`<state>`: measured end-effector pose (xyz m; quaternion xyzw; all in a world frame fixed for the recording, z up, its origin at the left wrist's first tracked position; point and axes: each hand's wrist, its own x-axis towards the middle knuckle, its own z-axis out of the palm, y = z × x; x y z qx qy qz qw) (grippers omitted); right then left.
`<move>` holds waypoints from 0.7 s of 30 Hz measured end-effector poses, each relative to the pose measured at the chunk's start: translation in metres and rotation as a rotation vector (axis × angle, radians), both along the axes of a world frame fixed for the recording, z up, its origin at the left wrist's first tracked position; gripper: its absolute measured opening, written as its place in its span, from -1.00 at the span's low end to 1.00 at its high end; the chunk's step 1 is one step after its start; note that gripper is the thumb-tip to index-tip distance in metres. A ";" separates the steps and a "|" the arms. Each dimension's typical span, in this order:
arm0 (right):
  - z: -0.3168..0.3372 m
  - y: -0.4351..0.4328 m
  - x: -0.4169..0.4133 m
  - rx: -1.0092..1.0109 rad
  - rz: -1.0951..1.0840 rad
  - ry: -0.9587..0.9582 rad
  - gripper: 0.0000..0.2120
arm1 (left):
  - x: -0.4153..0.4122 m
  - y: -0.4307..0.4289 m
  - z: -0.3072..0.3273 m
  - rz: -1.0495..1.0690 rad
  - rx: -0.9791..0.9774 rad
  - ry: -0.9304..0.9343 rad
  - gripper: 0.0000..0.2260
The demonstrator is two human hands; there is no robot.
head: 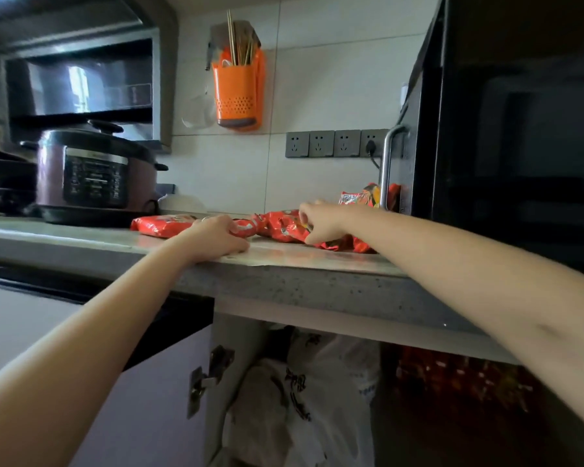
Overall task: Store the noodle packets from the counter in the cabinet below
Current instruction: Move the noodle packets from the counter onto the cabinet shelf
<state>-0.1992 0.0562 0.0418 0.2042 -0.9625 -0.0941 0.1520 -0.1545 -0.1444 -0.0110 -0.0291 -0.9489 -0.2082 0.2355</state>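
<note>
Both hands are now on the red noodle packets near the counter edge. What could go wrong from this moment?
1. The right hand grips a crumpled packet in a loose pile by the counter edge; pulling it may drag a neighbour off.
2. The left hand presses a flat packet; squeezing could crush the noodles.
3. The cabinet below looks crowded by a white bag, so space may be tight.

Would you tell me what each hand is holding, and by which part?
Right hand pinches the middle red noodle packet at its top right. Left hand rests on the counter edge; any grip is unclear.
</note>
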 end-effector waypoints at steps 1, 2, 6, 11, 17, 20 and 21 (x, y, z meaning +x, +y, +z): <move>0.000 -0.003 -0.011 0.000 -0.035 0.011 -0.41 | -0.001 0.000 0.000 0.003 -0.004 -0.007 -0.71; 0.000 -0.005 -0.021 0.007 -0.083 0.013 -0.29 | -0.002 -0.001 0.001 0.005 -0.001 -0.014 -0.66; -0.008 -0.003 -0.040 0.114 -0.268 -0.001 -0.26 | -0.007 -0.004 -0.001 0.013 0.029 -0.010 -0.49; -0.002 0.006 -0.038 0.073 -0.178 0.008 -0.67 | -0.006 -0.002 -0.002 -0.019 0.122 0.041 -0.50; 0.014 0.008 -0.034 -0.119 -0.019 0.332 -0.75 | -0.005 -0.007 -0.004 0.023 0.215 0.138 -0.26; 0.022 0.002 -0.018 -0.222 0.304 0.362 -0.78 | -0.003 -0.004 -0.004 0.012 0.234 0.178 -0.05; 0.020 -0.002 -0.011 -0.241 0.411 0.345 -0.75 | -0.001 -0.004 -0.005 0.007 0.235 0.187 0.02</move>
